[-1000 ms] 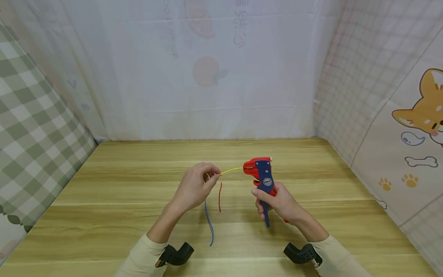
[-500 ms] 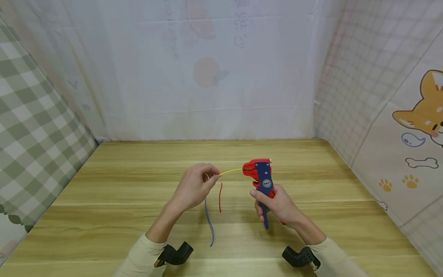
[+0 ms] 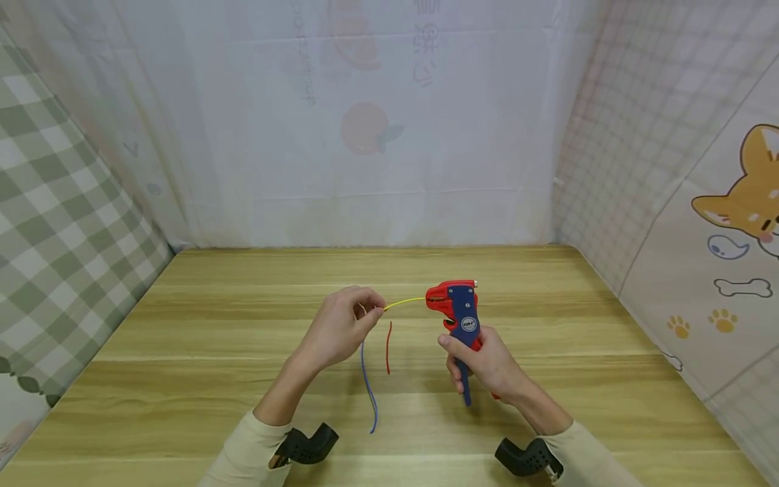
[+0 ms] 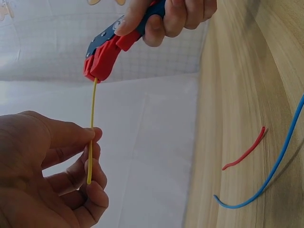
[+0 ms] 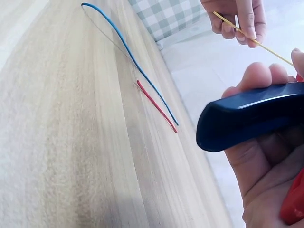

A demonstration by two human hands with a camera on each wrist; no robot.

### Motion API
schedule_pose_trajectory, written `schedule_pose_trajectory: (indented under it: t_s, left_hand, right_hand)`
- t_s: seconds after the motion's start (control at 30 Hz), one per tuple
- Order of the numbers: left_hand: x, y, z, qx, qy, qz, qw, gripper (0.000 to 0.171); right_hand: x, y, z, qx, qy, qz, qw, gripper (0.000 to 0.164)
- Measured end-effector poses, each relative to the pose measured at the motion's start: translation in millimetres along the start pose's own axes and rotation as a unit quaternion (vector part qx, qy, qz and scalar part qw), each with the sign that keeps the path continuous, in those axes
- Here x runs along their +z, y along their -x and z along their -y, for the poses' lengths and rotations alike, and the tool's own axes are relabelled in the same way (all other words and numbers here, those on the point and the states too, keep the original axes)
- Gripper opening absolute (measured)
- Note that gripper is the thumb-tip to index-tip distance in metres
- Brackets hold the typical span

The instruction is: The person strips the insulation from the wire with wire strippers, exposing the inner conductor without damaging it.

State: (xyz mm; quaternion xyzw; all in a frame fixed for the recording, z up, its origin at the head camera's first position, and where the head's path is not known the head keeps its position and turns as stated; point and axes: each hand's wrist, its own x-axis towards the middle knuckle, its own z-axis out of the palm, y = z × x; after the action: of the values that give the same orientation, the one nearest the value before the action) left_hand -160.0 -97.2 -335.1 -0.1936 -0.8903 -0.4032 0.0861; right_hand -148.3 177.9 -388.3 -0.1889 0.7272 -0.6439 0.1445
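Note:
Between thumb and fingers my left hand (image 3: 343,326) pinches a yellow wire (image 3: 404,302). The far end of that wire enters the red jaws of a red and blue wire stripper (image 3: 465,314), and the left wrist view shows its other end (image 4: 90,166) poking out past my fingers. My right hand (image 3: 487,358) grips the stripper by its handles, head up and pointing left. In the right wrist view the dark blue handle (image 5: 251,114) fills the near foreground. How tightly the jaws close on the wire is too small to tell.
On the wooden table (image 3: 243,399) between my hands lie a short red wire (image 3: 388,348) and a longer, curved blue wire (image 3: 369,389). A white curtain (image 3: 255,135) hangs behind the table, with patterned cloth on both sides.
The stripper and my right hand have drifted slightly left and down. My left hand has shifted very little, still pinching the yellow wire.

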Motion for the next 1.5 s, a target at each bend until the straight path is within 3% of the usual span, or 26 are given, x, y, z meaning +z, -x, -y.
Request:
schedule_pose_trajectory:
  t_s: [0.5,0.77,1.07,1.27,1.5]
  left_hand:
    - [-2.4,-1.8,0.4,-0.001,0.006,0.007,1.0000,0.009]
    - [-3.9,-1.5,1.7,-0.010,0.001,0.009,0.9999,0.009]
    - [-1.9,-1.2,1.3,-0.004,0.003,0.008,1.0000,0.008]
    - [-1.1,-1.7,0.9,0.004,0.004,0.004,1.0000,0.009]
    - [-2.1,-0.8,0.2,0.004,0.007,0.003,1.0000,0.009]
  right_hand:
    - [2.2,0.8,5.0,0.014,0.011,-0.015,1.000,0.027]
    - [0.4,-1.9,3.4,0.004,0.005,0.005,1.000,0.040]
    - [-0.5,0.0,1.9,-0.017,-0.020,0.028,0.999,0.030]
    - [-2.4,0.5,2.2,-0.026,-0.012,0.042,0.999,0.031]
    - [-3.5,0.3,1.5,-0.028,-0.016,0.045,0.998,0.019]
